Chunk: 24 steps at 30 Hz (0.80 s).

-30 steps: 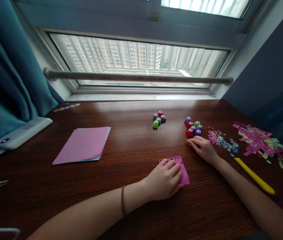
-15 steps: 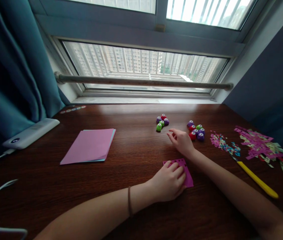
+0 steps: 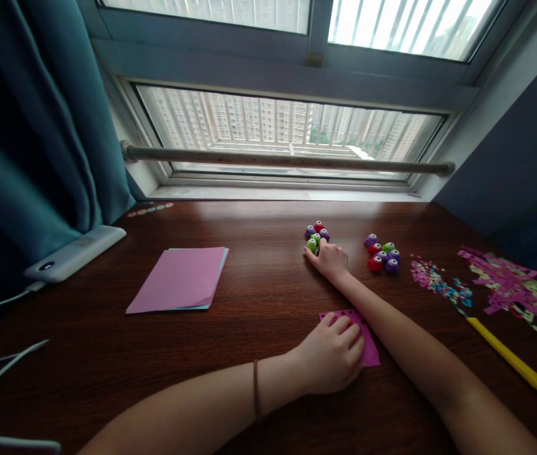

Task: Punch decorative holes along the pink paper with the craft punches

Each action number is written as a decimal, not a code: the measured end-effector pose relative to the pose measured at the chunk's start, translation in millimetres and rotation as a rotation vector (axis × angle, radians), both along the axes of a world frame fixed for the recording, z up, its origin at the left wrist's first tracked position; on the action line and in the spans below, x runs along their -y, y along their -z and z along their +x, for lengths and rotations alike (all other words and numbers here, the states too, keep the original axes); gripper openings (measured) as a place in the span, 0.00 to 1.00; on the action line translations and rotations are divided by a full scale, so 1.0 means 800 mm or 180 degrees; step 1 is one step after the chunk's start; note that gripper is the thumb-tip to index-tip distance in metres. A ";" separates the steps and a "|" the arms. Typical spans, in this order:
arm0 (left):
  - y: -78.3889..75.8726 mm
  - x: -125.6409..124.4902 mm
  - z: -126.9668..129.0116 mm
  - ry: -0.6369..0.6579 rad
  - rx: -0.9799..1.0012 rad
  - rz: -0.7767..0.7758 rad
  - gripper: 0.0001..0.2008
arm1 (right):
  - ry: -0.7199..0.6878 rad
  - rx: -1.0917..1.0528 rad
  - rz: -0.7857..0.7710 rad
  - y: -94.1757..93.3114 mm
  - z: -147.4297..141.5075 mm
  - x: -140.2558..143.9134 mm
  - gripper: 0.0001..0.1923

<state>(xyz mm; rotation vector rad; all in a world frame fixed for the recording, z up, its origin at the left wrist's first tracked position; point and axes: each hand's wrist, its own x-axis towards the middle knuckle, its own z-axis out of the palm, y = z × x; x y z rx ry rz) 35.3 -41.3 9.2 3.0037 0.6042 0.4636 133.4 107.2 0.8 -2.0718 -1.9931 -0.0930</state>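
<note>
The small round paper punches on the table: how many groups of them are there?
2. One group lies near the middle, where the right hand touches it. The other group lies to its right. The hand may hide some punches.

— What is under the left hand (image 3: 330, 360)?
— A matt pink paper square (image 3: 368, 341), on a dark wood-grain table (image 3: 259, 297) with a soft sheen.
— And at the right hand (image 3: 329, 259)?
— Small glossy plastic punches (image 3: 316, 232), smooth and rounded. Well left of both hands lies a matt paper stack (image 3: 178, 278), with folded cloth curtain (image 3: 26, 139) beyond.
</note>
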 end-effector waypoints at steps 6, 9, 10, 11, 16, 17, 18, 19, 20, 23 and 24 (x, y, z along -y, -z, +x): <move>0.001 -0.001 -0.001 0.0002 0.0016 0.0014 0.17 | -0.0140 -0.0325 0.0066 0.004 0.005 0.002 0.18; 0.001 0.000 -0.001 0.0005 0.0014 0.0018 0.17 | -0.0382 -0.0671 0.0033 0.002 0.013 -0.001 0.16; 0.001 0.000 -0.002 0.0004 0.0013 0.0013 0.17 | -0.0524 -0.0825 -0.0004 0.000 0.017 -0.002 0.16; 0.001 0.000 -0.002 -0.0006 0.0014 0.0007 0.17 | -0.0687 -0.0995 -0.0052 -0.002 0.022 -0.001 0.16; -0.001 0.000 -0.002 -0.0052 0.0032 -0.0099 0.16 | -0.1382 -0.1857 -0.0380 -0.016 0.060 0.036 0.18; -0.002 0.000 -0.002 -0.0071 0.0036 -0.0149 0.15 | -0.1456 -0.2089 -0.0462 -0.018 0.070 0.050 0.18; -0.003 0.000 -0.002 -0.0097 0.0043 -0.0202 0.15 | -0.1529 -0.2676 -0.0643 -0.020 0.081 0.064 0.18; -0.004 0.000 -0.003 -0.0132 0.0051 -0.0253 0.14 | -0.1533 -0.3148 -0.0832 -0.021 0.092 0.078 0.18; -0.004 -0.001 -0.003 -0.0172 0.0064 -0.0294 0.14 | -0.1471 -0.3464 -0.0959 -0.021 0.104 0.091 0.18; -0.005 -0.001 -0.003 -0.0348 0.0112 -0.0357 0.16 | -0.1228 -0.3676 -0.0991 -0.017 0.139 0.122 0.18; -0.004 -0.002 -0.003 -0.0416 0.0118 -0.0375 0.17 | -0.1176 -0.3597 -0.0948 -0.015 0.149 0.129 0.17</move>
